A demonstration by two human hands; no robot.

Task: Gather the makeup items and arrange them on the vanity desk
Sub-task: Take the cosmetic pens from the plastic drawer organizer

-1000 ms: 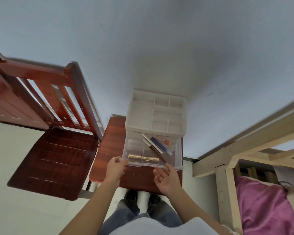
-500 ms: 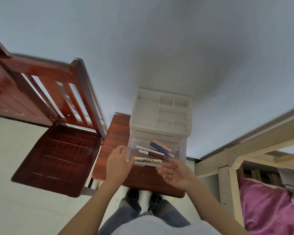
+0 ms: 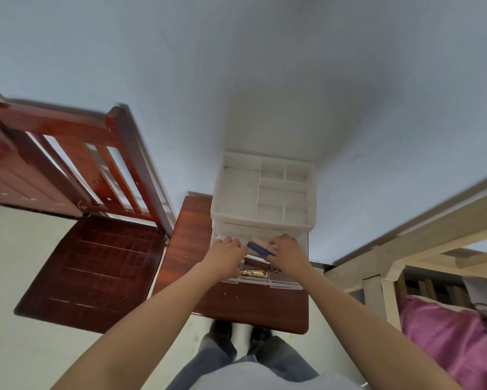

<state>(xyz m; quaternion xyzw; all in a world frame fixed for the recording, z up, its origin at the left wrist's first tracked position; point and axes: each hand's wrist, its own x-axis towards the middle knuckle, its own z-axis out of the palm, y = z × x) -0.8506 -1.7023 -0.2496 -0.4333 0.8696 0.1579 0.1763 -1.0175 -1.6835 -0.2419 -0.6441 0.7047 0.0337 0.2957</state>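
A white plastic organizer [image 3: 240, 190] with open top compartments stands on a small red-brown desk [image 3: 253, 308]. Its clear drawer [image 3: 260, 283] is pulled out toward me. Inside lie a gold tube [image 3: 254, 273], a silver pen [image 3: 255, 258], a dark blue stick [image 3: 257, 246] and a peach-coloured item [image 3: 260, 240]. My left hand [image 3: 226, 253] reaches into the drawer's left side, fingers bent downward. My right hand [image 3: 289, 252] reaches into the right side, fingertips at the end of the blue stick. Whether either hand grips anything is hidden.
A dark red wooden chair [image 3: 96, 257] stands close on the desk's left. A pale wooden bed frame [image 3: 377, 254] with a pink cloth [image 3: 450, 336] is on the right. A light blue wall is behind the organizer. My shoes [image 3: 222, 327] show under the desk edge.
Both hands moved forward from the drawer's front edge into the drawer, over the items. The drawer stays pulled out.
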